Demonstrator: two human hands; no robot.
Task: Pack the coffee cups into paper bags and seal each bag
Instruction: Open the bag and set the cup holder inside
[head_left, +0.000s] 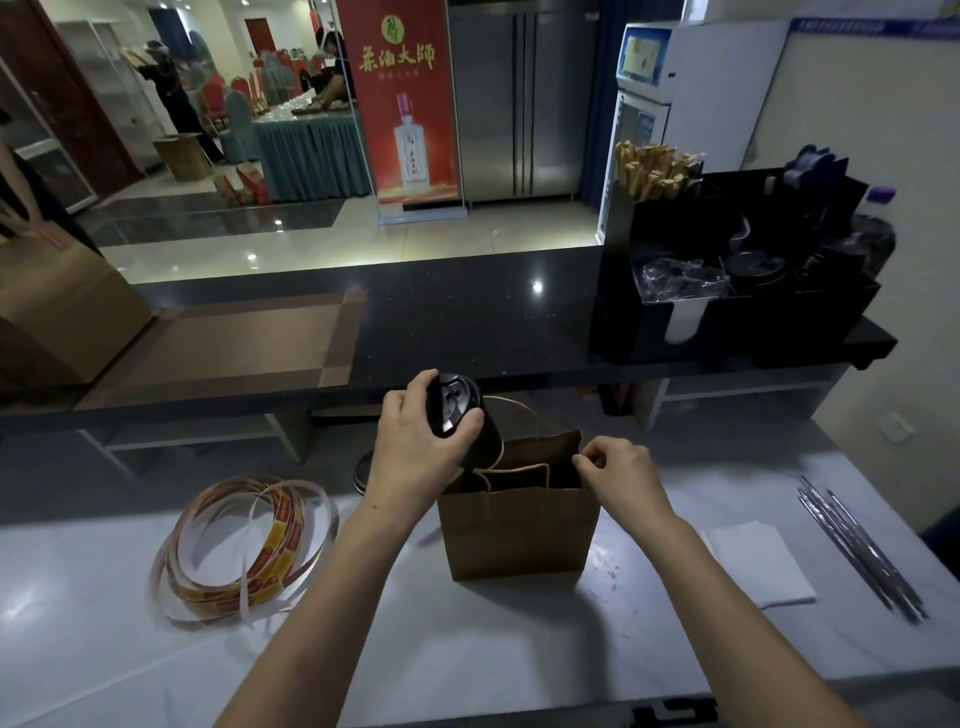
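Coil of printed tape (244, 545) lies near the tabletop (467, 649) left edge. Left hand (415, 447) grips black lidded coffee cup (462, 415), fingers (422, 383) curled round the lid, cup tilted, its base at the bag mouth. Brown paper bag (519, 535) stands upright mid-tabletop, open. Right hand (618, 467) pinches the bag's right rim. White napkin (758, 561), then wrapped straws (862, 551), near the right edge.

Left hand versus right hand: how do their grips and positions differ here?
The left hand grips the lid end of a black cup with fingers curled round it; the right hand only pinches the rim of the paper bag. The left hand sits higher, above the bag's mouth, holding the cup tilted; the right hand sits level with the rim. Both work at the same upright bag.
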